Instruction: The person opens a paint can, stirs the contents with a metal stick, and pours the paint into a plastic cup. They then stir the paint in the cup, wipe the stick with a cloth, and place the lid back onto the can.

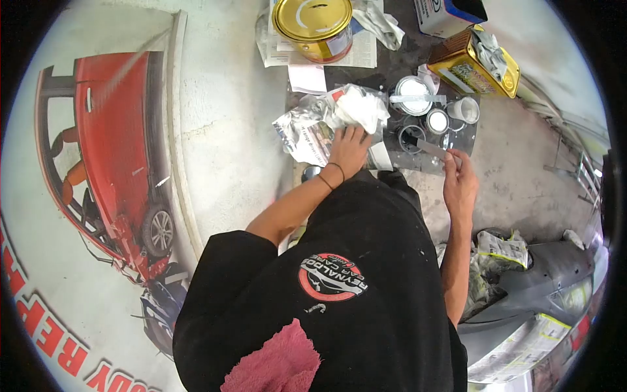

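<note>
My left hand [350,151] rests at the lower edge of a crumpled white cloth or paper [359,110], its fingertips partly hidden against it; whether it grips it I cannot tell. Printed newspaper [310,140] lies under and beside the cloth. In my right hand [460,171] is a flat stirring stick [432,149], pinched at one end. The stick's dark-coated other end reaches into an open cup [411,139] of dark liquid. Close by stand a white-topped can [413,91] with a strip lying across it, a small round container [437,121] and a translucent cup [464,110].
A large yellow can [313,29] sits on paper at the top, with a yellow rectangular tin [477,64] and a blue-white box [447,14] at upper right. Masked car panels [522,294] stand at lower right. A wall with a red car picture [114,130] is left.
</note>
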